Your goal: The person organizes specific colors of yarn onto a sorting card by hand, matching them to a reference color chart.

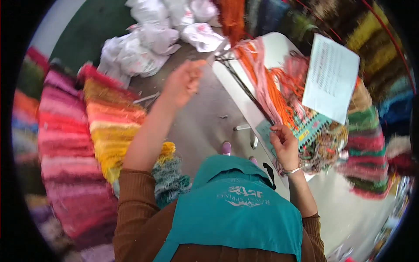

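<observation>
Nearest on my feed: teal apron (pixel 244 209) over brown sleeves (pixel 136 192), below both hands. Right hand (pixel 286 144), silver bracelet (pixel 291 170) at the wrist: fingers bent in at the table edge, by the lower end of the dark strands (pixel 244 83); I can't make out whether it grips them. Left hand (pixel 183 83): well apart, held out over the floor, fingers half curled, orange at a fingertip; blurred, so I can't say if it pinches anything. Just past the right hand: teal holed card (pixel 315 126) with threads, tangled threads (pixel 324 145) to its right. Pink strands (pixel 260 78) and orange strands (pixel 283 114) run up the white table (pixel 279 46) beyond that hand. Paper sheet (pixel 331 78) overlaps them, up and right. Purple shoe (pixel 226 148) on the floor between the hands. Yellow yarn hanks (pixel 112 144) left of the left forearm; white bags (pixel 142 52) beyond the left hand.
</observation>
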Demonstrator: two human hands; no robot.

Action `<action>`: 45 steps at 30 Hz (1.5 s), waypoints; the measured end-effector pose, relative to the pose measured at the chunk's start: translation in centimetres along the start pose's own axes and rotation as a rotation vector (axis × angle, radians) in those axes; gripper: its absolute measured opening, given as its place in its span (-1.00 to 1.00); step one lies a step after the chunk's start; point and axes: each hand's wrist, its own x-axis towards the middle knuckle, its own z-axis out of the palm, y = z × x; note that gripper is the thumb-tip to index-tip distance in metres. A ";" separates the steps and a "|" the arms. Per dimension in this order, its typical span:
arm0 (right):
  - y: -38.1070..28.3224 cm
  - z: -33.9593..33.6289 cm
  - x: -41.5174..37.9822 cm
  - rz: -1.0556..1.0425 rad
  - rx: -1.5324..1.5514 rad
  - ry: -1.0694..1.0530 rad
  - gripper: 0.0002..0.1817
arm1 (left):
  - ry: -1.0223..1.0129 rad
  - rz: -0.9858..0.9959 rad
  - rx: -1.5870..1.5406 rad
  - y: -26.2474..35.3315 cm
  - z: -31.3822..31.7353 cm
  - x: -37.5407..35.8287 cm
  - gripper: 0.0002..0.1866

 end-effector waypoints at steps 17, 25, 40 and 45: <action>-13.8 13.2 -3.1 0.248 0.742 -1.234 -0.85 | 0.491 0.249 -0.129 -12.3 7.8 -25.2 -0.59; -26.1 20.2 -5.2 0.579 1.013 -1.716 -0.89 | 1.211 0.348 0.811 -3.7 5.9 -42.4 -0.71; -59.1 29.7 -23.9 -0.353 1.408 -1.633 -0.81 | 2.016 0.573 2.018 2.9 9.5 -58.2 -0.75; -61.7 30.9 -27.0 -0.581 1.389 -1.303 -0.81 | 2.014 0.636 1.950 3.0 9.4 -58.5 -0.76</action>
